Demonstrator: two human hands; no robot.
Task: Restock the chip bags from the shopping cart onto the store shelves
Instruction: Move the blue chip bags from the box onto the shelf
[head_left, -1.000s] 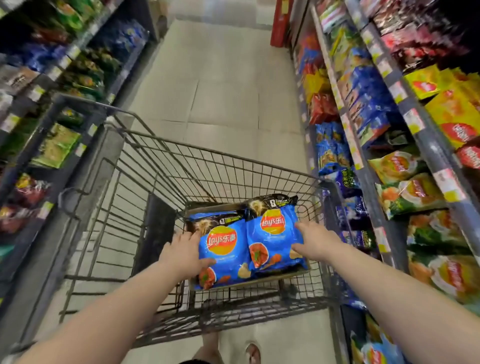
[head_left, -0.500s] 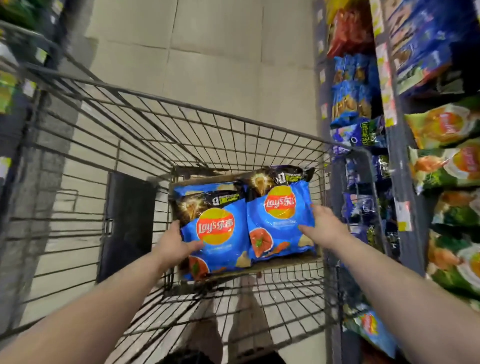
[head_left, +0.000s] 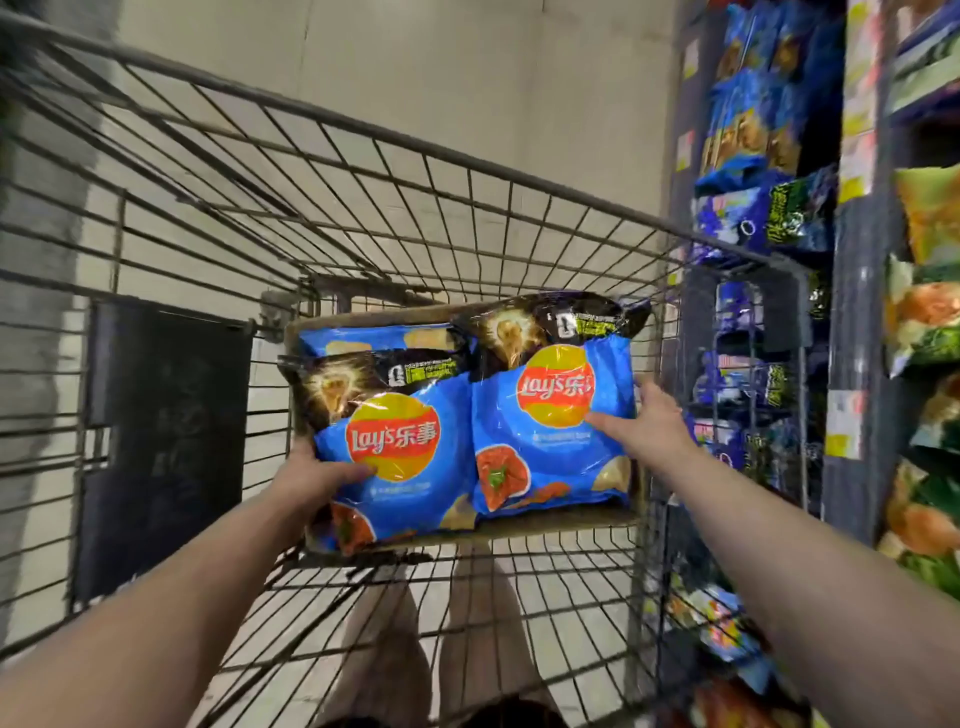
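**As both grips held inside the wire shopping cart (head_left: 519, 179)**

While two blue Lay's bags lay side by side in a cardboard tray (head_left: 550, 522) against the cart's right side, the left hand (head_left: 311, 475) gripped the left Lay's bag (head_left: 410, 499) at its left edge, thumb on its front. The right hand (head_left: 657, 423) clasped the right Lay's bag (head_left: 545, 447) at its right edge, fingers hidden behind. Stocked shelves (head_left: 857, 312) stood just beside.
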